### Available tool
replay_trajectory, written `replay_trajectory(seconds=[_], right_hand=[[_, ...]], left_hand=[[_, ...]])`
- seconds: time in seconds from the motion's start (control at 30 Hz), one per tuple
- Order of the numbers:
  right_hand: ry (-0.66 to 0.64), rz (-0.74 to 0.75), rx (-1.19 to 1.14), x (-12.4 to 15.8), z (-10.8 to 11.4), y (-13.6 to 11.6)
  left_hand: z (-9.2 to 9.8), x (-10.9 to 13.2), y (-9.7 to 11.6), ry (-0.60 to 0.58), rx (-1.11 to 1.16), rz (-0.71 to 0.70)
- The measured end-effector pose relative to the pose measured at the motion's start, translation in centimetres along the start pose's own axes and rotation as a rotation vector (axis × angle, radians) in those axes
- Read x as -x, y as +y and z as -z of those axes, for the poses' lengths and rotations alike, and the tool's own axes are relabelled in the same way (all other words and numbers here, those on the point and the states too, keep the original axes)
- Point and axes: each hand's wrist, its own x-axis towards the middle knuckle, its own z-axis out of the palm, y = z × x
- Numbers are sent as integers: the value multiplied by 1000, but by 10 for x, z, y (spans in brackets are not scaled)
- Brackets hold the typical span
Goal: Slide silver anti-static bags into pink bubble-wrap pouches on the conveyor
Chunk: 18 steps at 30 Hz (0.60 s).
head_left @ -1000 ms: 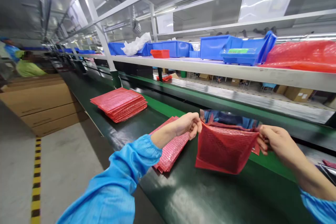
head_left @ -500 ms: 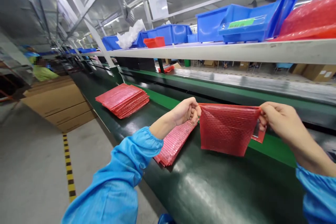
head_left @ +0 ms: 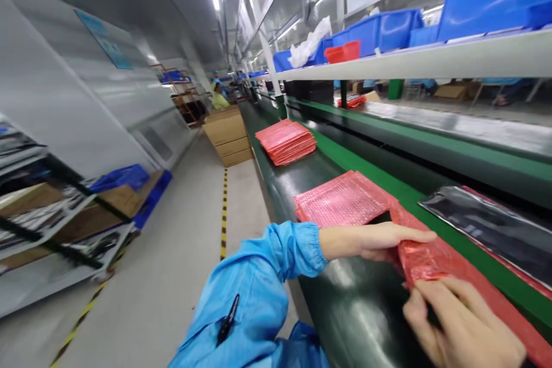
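A red bubble-wrap bag (head_left: 448,270) lies on the dark green conveyor belt (head_left: 357,305), and both my hands press on it. My left hand (head_left: 383,240) rests flat on its upper left edge with fingers stretched out. My right hand (head_left: 461,328) lies over its lower edge, fingers extended onto the bag. A flat stack of pink bubble-wrap bags (head_left: 340,204) sits just beyond my left hand. A black glossy sheet (head_left: 487,224) lies on the belt to the right of the bag.
A second stack of red bags (head_left: 287,141) lies farther up the belt. Blue bins (head_left: 379,31) and a small red bin (head_left: 342,53) stand on the shelf above. Cardboard boxes (head_left: 226,132) and a person in the distance (head_left: 218,98) are beside the line. A rack (head_left: 52,224) stands at left.
The red bag, held up stretched between both hands, has come down flat onto the belt. Both hands have gone from pinching its top corners to pressing on it. My view swung left.
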Motion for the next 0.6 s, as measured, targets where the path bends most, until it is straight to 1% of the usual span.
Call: replay_trajectory(seconds=[0.03, 0.1, 0.17, 0.23, 0.27, 0.37, 0.4, 0.43, 0.47, 0.53, 0.57, 0.6], right_hand=[[-20, 70, -49, 3, -9, -6], [-74, 153, -176, 7, -21, -16], [-139, 175, -268, 17, -27, -22], [-216, 148, -279, 33, -30, -24], [-257, 110, -274, 43, -31, -24], [-349, -54, -284, 71, -32, -21], [-367, -103, -298, 78, -33, -20], [-382, -143, -314, 83, -33, -19], [-393, -175, -331, 86, -34, -18], [-407, -234, -362, 89, -37, -18], [-409, -267, -373, 89, -38, -18], [-411, -298, -381, 89, -40, -18]], left_hand=[[7, 1, -8, 51, 36, -41], [22, 9, -18, 151, 96, -128], [37, 24, -17, 280, 111, -234], [54, 44, -8, 410, 114, -363], [65, 54, -1, 458, 118, -416], [104, 82, 19, 591, 103, -479], [118, 90, 22, 637, 63, -451], [132, 97, 23, 677, 2, -387], [145, 103, 21, 697, -70, -286], [167, 114, 11, 664, -194, -33], [175, 118, 4, 629, -233, 73], [181, 122, -2, 600, -264, 148]])
